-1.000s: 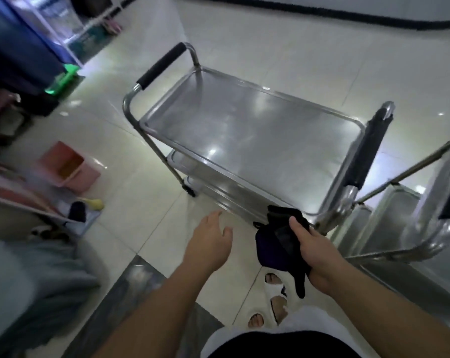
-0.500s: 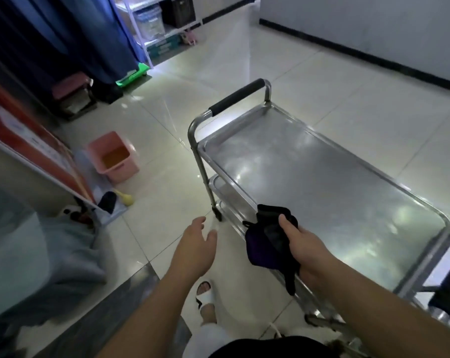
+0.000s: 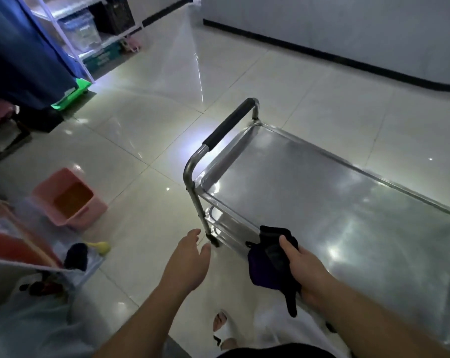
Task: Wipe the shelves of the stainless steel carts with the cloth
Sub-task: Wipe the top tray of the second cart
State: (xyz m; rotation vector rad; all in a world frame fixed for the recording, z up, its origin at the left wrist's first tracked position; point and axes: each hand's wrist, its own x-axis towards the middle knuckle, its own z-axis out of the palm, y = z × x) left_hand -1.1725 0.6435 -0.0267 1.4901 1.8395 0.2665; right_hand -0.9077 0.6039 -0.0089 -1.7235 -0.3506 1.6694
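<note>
A stainless steel cart (image 3: 322,202) stands on the tiled floor at the right, its bare top shelf shining, with lower shelves partly visible beneath the near-left corner. A black-padded handle (image 3: 227,125) rises at its far-left end. My right hand (image 3: 304,264) is shut on a dark bunched cloth (image 3: 267,262), held at the cart's near edge just above the top shelf rim. My left hand (image 3: 189,262) hovers open over the floor, left of the cart's leg and caster, touching nothing.
A pink plastic bin (image 3: 68,200) sits on the floor to the left. Clutter and a yellow object (image 3: 102,246) lie near the left edge. A blue curtain (image 3: 24,47), shelving with boxes and a green item (image 3: 72,94) stand at the far left. My sandalled feet (image 3: 222,326) show below.
The view has swung left and the cart now lies further right; the second cart at the right has left the frame. Both hands keep their pose, the right still holding the cloth.
</note>
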